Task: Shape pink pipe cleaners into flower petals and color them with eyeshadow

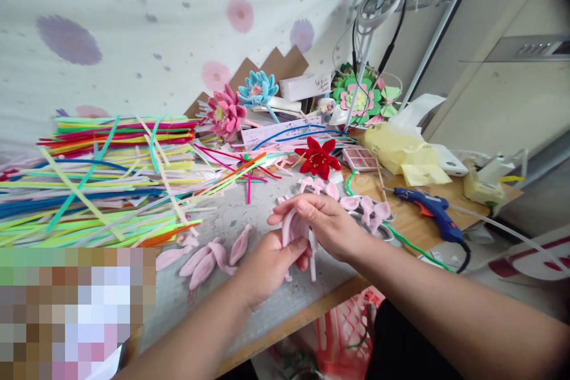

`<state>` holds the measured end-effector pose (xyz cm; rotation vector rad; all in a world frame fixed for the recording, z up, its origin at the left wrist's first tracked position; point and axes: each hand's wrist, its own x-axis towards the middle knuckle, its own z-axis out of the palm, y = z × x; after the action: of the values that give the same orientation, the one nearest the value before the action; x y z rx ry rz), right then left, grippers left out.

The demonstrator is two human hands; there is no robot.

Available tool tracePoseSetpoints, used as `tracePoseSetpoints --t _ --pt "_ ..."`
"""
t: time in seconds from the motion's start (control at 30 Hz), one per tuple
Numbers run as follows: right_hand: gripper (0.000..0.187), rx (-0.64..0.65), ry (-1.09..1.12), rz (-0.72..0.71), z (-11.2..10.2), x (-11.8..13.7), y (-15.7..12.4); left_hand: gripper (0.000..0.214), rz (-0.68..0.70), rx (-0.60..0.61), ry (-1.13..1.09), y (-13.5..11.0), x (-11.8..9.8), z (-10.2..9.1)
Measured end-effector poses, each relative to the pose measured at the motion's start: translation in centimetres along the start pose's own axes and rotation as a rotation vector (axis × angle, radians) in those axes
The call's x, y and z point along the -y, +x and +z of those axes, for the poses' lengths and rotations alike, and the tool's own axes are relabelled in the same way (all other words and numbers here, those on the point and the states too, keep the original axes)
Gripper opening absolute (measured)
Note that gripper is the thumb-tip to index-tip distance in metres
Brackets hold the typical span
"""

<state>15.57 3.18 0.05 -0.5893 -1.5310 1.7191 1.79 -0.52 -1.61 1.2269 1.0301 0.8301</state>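
Observation:
Over the front of the work mat, a pale pink pipe-cleaner petal (294, 227) is held between both hands, with a loose end hanging down. My left hand (278, 258) pinches its lower part between thumb and fingers. From the right, my right hand (327, 222) curls round its upper part, and its fingers partly hide the petal. To the left lie several finished pink pipe-cleaner petals (202, 266), leaf-shaped and loosely grouped. More small pink looped pieces (367, 211) rest just beyond my right hand.
Piles of coloured pipe cleaners (120, 184) cover the left. A red flower (317, 158) lies behind my hands; pink (224, 111) and blue (258, 90) flowers stand at the back. A blue glue gun (430, 208) and its cord occupy the right, near yellow plastic (396, 148).

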Motion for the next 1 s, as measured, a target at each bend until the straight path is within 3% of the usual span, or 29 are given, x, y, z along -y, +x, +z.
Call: tracePoseSetpoints --t 0.13,0.27,0.43,0.53,0.67,0.8,0.9,0.93,1.0 --pt "0.038 -0.238 0.022 -0.034 0.9 -0.7 0.4 0.023 0.024 -0.082 0.140 -0.1 0.1 0.0" --pt "0.039 -0.325 -0.002 -0.012 1.6 -0.5 0.5 0.026 0.051 -0.036 0.123 -0.2 0.3 0.2" --pt "0.038 -0.330 0.125 -0.003 2.0 -0.3 0.7 0.022 0.107 -0.029 0.154 -0.2 0.2 0.2" --pt "0.038 -0.342 0.242 0.074 2.2 -0.4 0.9 0.012 0.191 -0.075 0.247 -0.1 -0.1 0.2" --pt "0.034 -0.361 0.342 0.149 2.2 -0.3 0.9 0.018 0.301 -0.123 0.386 -0.1 -0.1 0.2" --pt "0.035 -0.277 0.188 0.074 1.1 0.1 0.8 0.011 0.236 -0.012 0.391 -0.1 -0.5 -0.5" --pt "0.035 -0.252 0.043 0.023 -0.2 0.4 0.7 0.010 0.129 0.099 0.231 0.0 -1.1 -1.5" --pt "0.034 -0.252 0.004 0.019 -0.5 0.6 0.6 0.011 0.136 0.094 0.137 0.1 -1.2 -1.7" --pt "0.030 -0.246 -0.082 0.027 -1.1 1.0 0.4 0.014 0.208 -0.044 -0.022 0.2 -1.3 -2.0"
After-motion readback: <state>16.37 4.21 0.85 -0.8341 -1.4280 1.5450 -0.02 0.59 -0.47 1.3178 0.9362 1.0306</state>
